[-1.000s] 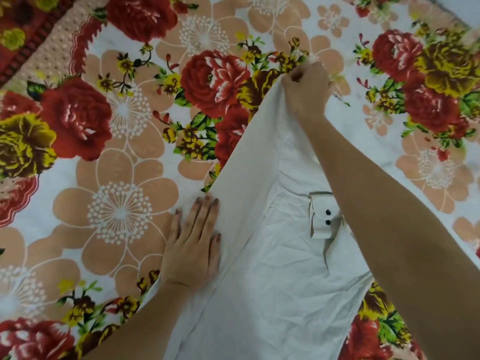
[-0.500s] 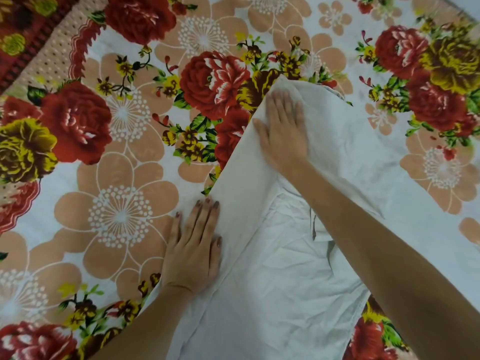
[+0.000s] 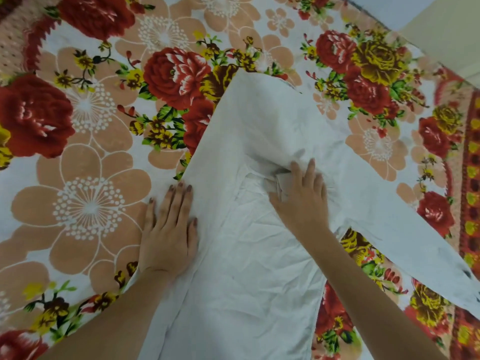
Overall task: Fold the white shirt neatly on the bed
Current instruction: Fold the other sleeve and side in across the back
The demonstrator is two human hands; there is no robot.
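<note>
White shirt [image 3: 249, 261] risks pressed-in wrinkles: spread-flat right hand [image 3: 302, 201] pushes bunched cloth [image 3: 279, 183], flat left hand [image 3: 168, 235] pins the edge.

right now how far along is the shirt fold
Early. Done: the shirt lies flat on the bed, its left edge folded inward under the left hand. In hand: the right hand presses bunched cloth at the middle. Left: one sleeve lies stretched out to the right, and the body isn't folded up.

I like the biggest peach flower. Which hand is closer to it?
Left. The left hand lies beside the peach flower; the right hand presses the white shirt, farther away.
</note>
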